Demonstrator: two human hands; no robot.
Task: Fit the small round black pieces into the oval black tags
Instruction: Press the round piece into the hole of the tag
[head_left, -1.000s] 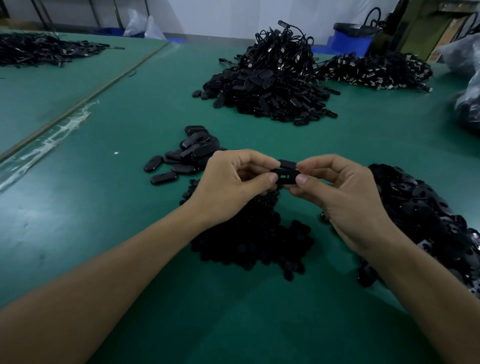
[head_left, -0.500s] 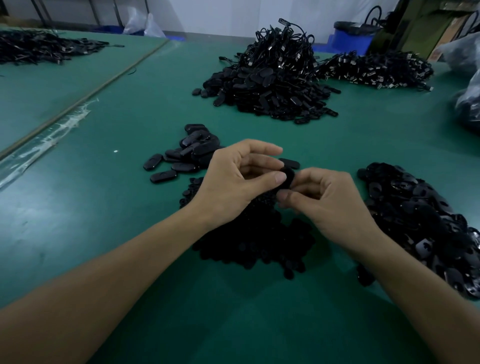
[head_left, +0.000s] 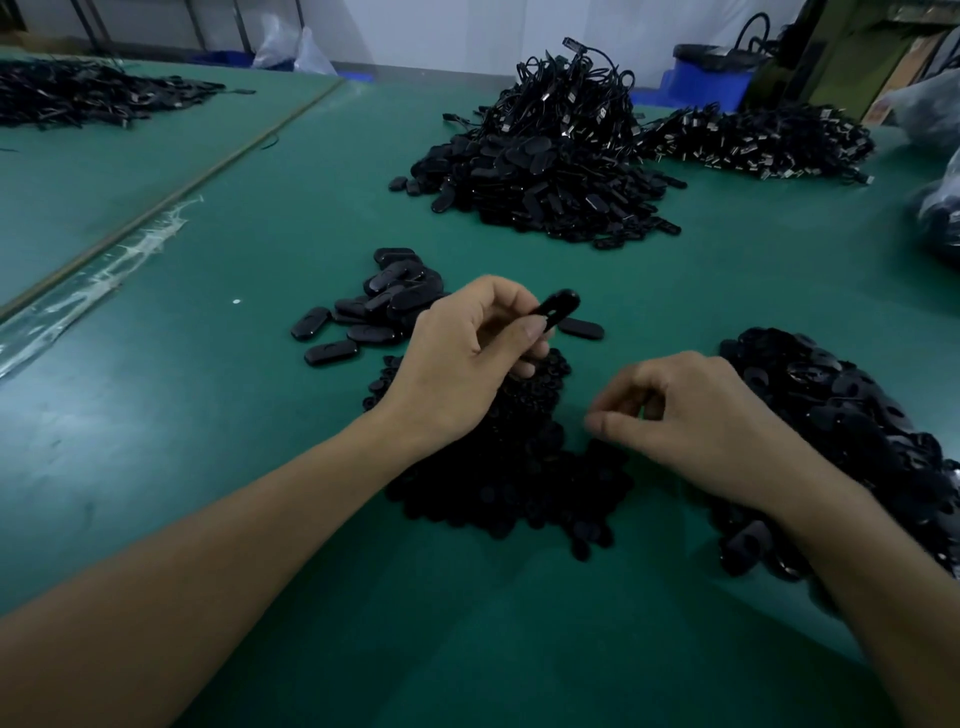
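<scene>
**One tag in the left hand, the right hand low over the round pieces**

Two bare hands are over the green table. The left hand pinches one oval tag between thumb and fingers, raised above the heap of small round pieces. The long axis of this tag goes from lower left to upper right in the view. Its free rounded end points up and away from the person, and a slot shows on the side that faces the camera.

The right hand is just above the right edge of the same heap. Its fingers are curled and the thumb reaches to the left. I cannot tell if it holds a round piece.

One single tag lies flat just beyond the left hand, its long axis nearly left to right. To the left is a small group of closed tags, about a dozen; they overlap too much for an exact count. There are three more heaps on this table: the open tags by the right wrist, a big far heap with cords, and another heap behind it to the right.
</scene>
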